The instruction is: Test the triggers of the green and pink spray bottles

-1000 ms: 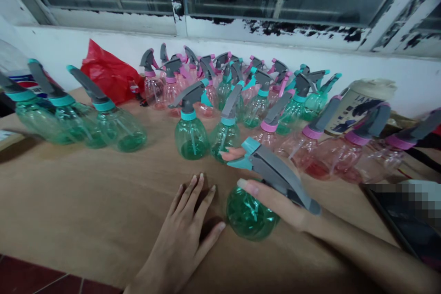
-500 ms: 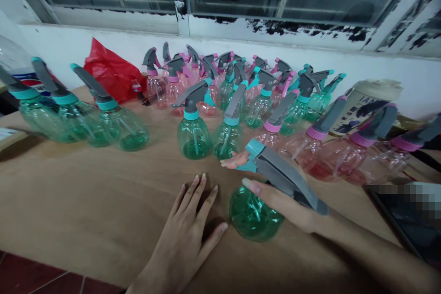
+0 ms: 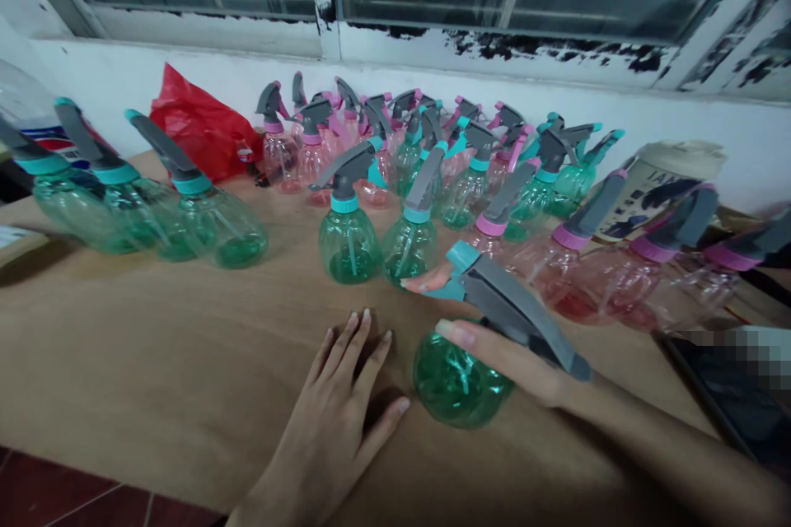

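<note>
My right hand [image 3: 494, 350] is wrapped round the neck of a green spray bottle [image 3: 458, 384] with a grey and teal trigger head [image 3: 512, 309]. The bottle stands on the brown table [image 3: 154, 362], its head tilted towards me. One fingertip pokes out past the teal nozzle. My left hand [image 3: 337, 420] lies flat on the table just left of the bottle, fingers spread, holding nothing.
Several green and pink spray bottles [image 3: 346, 222] crowd the back of the table below a window. Three green ones [image 3: 185, 214] stand at the left. A red plastic bag [image 3: 198, 128] lies at the back left, a printed cup [image 3: 648, 185] at the right, a dark tablet [image 3: 735, 399] near my right arm.
Both hands and the held bottle stay almost where they were. The view has shifted slightly.
</note>
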### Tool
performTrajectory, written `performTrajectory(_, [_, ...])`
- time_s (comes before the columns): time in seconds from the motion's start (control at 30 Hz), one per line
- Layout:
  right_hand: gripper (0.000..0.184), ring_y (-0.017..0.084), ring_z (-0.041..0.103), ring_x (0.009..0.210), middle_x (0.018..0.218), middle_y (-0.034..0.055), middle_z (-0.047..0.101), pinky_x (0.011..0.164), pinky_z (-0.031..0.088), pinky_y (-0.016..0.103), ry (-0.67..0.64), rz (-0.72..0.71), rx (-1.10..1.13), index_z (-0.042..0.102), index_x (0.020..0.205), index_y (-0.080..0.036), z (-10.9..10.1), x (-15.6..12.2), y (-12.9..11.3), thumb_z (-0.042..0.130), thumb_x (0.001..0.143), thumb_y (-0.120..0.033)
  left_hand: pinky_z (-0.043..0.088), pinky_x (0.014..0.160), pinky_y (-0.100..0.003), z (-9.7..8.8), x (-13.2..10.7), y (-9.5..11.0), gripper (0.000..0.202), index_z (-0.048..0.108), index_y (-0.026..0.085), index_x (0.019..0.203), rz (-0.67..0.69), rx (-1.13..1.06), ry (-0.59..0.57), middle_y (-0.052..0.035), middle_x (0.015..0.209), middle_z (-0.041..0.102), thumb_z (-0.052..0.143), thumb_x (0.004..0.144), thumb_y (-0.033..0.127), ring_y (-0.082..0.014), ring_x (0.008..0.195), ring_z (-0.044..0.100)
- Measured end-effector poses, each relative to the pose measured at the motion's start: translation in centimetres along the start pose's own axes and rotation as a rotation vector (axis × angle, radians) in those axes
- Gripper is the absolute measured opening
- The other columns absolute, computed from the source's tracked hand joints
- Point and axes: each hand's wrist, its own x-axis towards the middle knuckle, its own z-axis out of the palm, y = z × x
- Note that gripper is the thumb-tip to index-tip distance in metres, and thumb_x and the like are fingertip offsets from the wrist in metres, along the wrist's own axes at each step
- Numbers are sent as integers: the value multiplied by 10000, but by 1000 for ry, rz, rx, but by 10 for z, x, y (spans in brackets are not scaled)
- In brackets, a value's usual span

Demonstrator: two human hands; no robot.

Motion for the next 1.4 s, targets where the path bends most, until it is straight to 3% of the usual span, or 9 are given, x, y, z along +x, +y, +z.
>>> performTrajectory(0.27, [317, 192, 674, 940, 1067, 21, 715, 854, 553, 350, 19, -50, 97, 669, 1129, -258, 2, 1, -3, 604, 833, -165, 388, 1063, -558, 0, 1, 0, 570, 414, 139, 1411, -5, -2, -22, -184, 1522, 347, 499, 930, 434, -342, 1393, 332])
performTrajectory(0.73, [250, 192, 677, 904, 1075, 40, 696, 857, 558, 379, 7, -53, 171, 659, 1078, -258, 4, 1, 2, 602, 839, -212, 388, 1064, -565, -2, -1, 1, 576, 402, 127, 1413, -5, -13, -14, -191, 1521, 346, 499, 933, 430, -348, 1390, 336])
performTrajectory(0.9, [116, 187, 668, 772, 904, 29, 685, 721, 563, 349, 22, -38, 183, 634, 911, -256, 7, 0, 7, 579, 873, -350, 410, 1042, -572, -1, -1, 0, 589, 399, 120, 1411, 11, 10, -22, -204, 1511, 357, 509, 927, 437, -356, 1384, 345])
performTrajectory(1.07, [246, 164, 620, 615, 651, -5, 604, 586, 526, 307, 62, -20, 96, 574, 712, -240, 7, -1, 6, 580, 870, -428, 393, 1058, -566, 0, -2, -1, 582, 397, 129, 1413, 1, -3, -22, -191, 1513, 360, 505, 930, 436, -348, 1391, 334])
performTrajectory(1.13, [223, 158, 619, 620, 655, -9, 607, 608, 534, 306, 20, -15, 103, 583, 740, -234, 5, -1, 3, 575, 875, -411, 386, 1063, -567, 0, -2, -1, 584, 395, 137, 1416, -5, -21, -31, -182, 1519, 354, 507, 928, 438, -347, 1391, 335])
performTrajectory(1.23, [115, 138, 626, 647, 822, 4, 673, 656, 548, 306, -25, -4, 150, 620, 873, -231, 4, 0, -1, 572, 881, -335, 379, 1068, -569, 1, -2, -1, 586, 391, 137, 1418, -11, -31, -35, -182, 1528, 335, 503, 929, 441, -350, 1397, 320])
performTrajectory(1.3, [112, 123, 626, 641, 942, 11, 693, 665, 549, 302, -4, -6, 170, 635, 947, -237, 5, 0, -2, 581, 872, -301, 379, 1067, -570, 2, -2, -2, 586, 390, 135, 1418, -7, -27, -32, -186, 1527, 335, 501, 931, 442, -350, 1400, 314])
performTrajectory(1.4, [166, 133, 638, 677, 955, 8, 703, 704, 547, 310, 33, 15, 144, 646, 1000, -248, 7, -1, -2, 615, 846, -301, 380, 1069, -564, 2, -2, -3, 587, 396, 142, 1416, -7, -28, -20, -179, 1524, 346, 510, 926, 444, -352, 1399, 315])
